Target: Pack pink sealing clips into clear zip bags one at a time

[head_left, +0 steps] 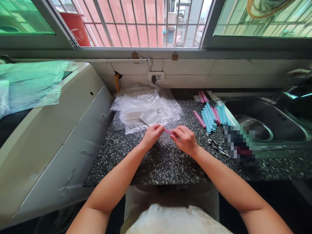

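Note:
A slim pink plastic strip (168, 131), perhaps a bag sealing clip, is held level between my two hands above the counter. My left hand (155, 132) pinches its left end, and my right hand (184, 138) grips the right end with curled fingers. Just beyond them lies a loose pile of clear plastic bags (138, 109); a bit of clear film hangs below the strip, and whether it is joined to the strip I cannot tell. To the right, several blue strips (208, 117) lie bundled beside more pink strips (200, 119).
A metal sink (287, 139) is set into the speckled counter (151, 165) on the right. Near it lie a chain (218, 148) and a blurred-out object (242, 146). A white appliance (60, 130) borders the left side. A wall socket (156, 76) holds a plug.

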Tool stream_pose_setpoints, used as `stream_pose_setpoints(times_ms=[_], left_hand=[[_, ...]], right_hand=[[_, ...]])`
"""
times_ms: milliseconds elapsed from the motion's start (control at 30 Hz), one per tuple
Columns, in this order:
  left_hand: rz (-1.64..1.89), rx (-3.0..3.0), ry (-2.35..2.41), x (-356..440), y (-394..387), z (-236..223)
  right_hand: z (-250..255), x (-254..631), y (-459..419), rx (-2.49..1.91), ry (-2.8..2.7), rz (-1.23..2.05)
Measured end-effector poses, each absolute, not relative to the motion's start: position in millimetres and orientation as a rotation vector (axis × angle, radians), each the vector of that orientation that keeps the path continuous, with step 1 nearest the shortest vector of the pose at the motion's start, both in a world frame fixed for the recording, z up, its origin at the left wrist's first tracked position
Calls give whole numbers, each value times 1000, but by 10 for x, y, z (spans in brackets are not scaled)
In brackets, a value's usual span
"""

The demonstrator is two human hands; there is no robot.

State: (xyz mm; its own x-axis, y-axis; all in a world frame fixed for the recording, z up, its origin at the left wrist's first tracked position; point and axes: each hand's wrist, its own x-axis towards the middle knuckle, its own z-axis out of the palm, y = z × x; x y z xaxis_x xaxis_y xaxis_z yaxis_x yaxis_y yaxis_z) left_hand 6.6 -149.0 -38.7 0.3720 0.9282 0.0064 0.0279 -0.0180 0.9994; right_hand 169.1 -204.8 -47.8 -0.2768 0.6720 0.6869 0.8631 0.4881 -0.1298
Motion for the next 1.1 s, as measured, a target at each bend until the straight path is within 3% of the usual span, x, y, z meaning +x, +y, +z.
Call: stream_pose_setpoints(times_ms=[1100], left_hand=[[884,1383,850,83,-1521,-394]], right_hand=[[-480,1708,-2077,-1175,-1996,-362]])
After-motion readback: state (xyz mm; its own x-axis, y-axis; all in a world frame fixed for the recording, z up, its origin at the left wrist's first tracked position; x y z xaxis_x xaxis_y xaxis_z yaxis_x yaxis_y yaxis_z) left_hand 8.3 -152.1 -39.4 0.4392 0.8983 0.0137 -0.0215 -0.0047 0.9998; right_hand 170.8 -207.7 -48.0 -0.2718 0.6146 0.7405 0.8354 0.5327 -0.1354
